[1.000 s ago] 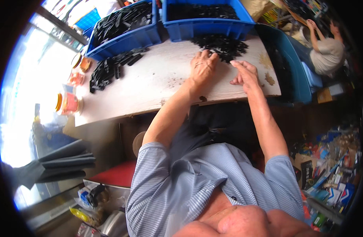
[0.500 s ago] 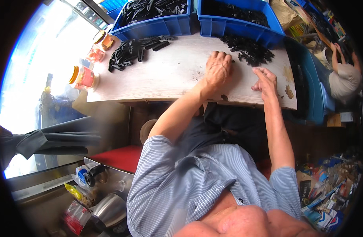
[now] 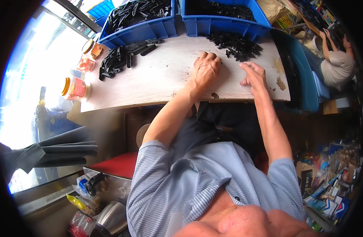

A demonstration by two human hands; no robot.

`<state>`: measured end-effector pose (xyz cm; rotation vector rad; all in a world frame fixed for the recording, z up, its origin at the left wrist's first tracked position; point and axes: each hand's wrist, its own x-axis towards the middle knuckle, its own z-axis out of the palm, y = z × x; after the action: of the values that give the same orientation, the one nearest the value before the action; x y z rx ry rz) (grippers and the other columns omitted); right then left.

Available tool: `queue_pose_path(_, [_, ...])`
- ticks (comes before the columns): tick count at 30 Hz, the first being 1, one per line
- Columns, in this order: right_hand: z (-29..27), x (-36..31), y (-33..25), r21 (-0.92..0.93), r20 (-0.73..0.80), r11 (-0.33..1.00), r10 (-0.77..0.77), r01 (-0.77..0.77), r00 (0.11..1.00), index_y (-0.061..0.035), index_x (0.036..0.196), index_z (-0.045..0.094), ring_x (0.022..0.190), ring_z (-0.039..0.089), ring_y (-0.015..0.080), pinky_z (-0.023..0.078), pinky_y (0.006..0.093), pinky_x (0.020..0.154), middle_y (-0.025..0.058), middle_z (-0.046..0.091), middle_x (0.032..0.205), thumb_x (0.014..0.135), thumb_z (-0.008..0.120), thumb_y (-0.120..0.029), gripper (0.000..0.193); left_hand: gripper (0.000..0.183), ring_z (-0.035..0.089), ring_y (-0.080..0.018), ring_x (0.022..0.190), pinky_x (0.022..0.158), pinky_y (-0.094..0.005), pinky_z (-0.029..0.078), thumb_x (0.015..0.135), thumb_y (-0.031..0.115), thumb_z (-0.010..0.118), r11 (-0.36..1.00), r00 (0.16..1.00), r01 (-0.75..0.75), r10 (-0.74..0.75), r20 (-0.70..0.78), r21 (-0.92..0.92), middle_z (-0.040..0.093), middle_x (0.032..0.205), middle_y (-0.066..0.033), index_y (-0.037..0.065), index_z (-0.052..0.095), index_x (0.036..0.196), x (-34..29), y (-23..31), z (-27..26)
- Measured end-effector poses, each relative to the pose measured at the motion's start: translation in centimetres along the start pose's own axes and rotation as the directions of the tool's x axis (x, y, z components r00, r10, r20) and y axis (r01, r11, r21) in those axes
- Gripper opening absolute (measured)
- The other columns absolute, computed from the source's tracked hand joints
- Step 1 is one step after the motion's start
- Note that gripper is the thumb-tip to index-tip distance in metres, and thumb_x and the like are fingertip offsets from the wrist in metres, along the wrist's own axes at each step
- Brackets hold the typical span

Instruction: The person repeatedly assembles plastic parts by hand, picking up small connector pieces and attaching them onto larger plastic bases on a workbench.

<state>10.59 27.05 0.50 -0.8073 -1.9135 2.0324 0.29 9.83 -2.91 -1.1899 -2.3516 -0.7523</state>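
Observation:
My left hand (image 3: 207, 70) rests on the pale wood-grain table (image 3: 161, 79) with its fingers curled under. Whatever those fingers hold is hidden beneath them. To its right, my right hand (image 3: 254, 77) is held just above or on the tabletop, thumb and forefinger apart, with nothing visible between them. Just beyond both hands lies a loose heap of small black parts (image 3: 236, 47). Farther left sits a pile of longer, narrow black plastic pieces (image 3: 114, 61), apart from my hands.
Two blue bins, one of long black pieces (image 3: 140, 31) and one of small black parts (image 3: 225, 25), line the far edge. Several jars, one orange-lidded (image 3: 74, 87), stand at left. A teal tub (image 3: 304, 71) is at right; beyond it another person (image 3: 335, 67) works.
The whole view has shifted slightly, so the table and bins sit farther left. Against the table, both hands keep nearly the same place and pose.

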Motion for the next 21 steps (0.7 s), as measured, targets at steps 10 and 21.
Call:
queue_pose_path(10, [0.8, -0.2, 0.5, 0.006, 0.11, 1.0, 0.001, -0.002, 0.994, -0.0034, 0.099, 0.066, 0.037, 0.043, 0.0083, 0.046, 0.0267, 0.041, -0.0009, 0.052, 0.053, 0.081, 0.077, -0.026, 0.031, 0.006, 0.065, -0.0245, 0.069, 0.064, -0.0316, 0.054, 0.085, 0.004, 0.063, 0.51, 0.882, 0.412, -0.432, 0.189, -0.755, 0.066, 0.08, -0.0094, 0.003, 0.062, 0.09, -0.5, 1.7, 0.3])
queue_pose_path(21, [0.7, -0.1, 1.2, 0.047, 0.26, 0.993, -0.115, 0.106, 0.959, -0.0038, 0.098, 0.068, 0.039, 0.041, 0.0055, 0.04, 0.0226, 0.041, -0.0028, 0.051, 0.055, 0.081, 0.078, -0.026, 0.03, 0.008, 0.062, -0.0143, 0.069, 0.064, -0.0286, 0.057, 0.089, 0.006, 0.062, -0.209, 0.737, 0.467, -0.446, 0.508, -0.859, 0.062, 0.08, -0.0063, -0.002, 0.06, 0.088, -0.7, 3.3, -0.9])
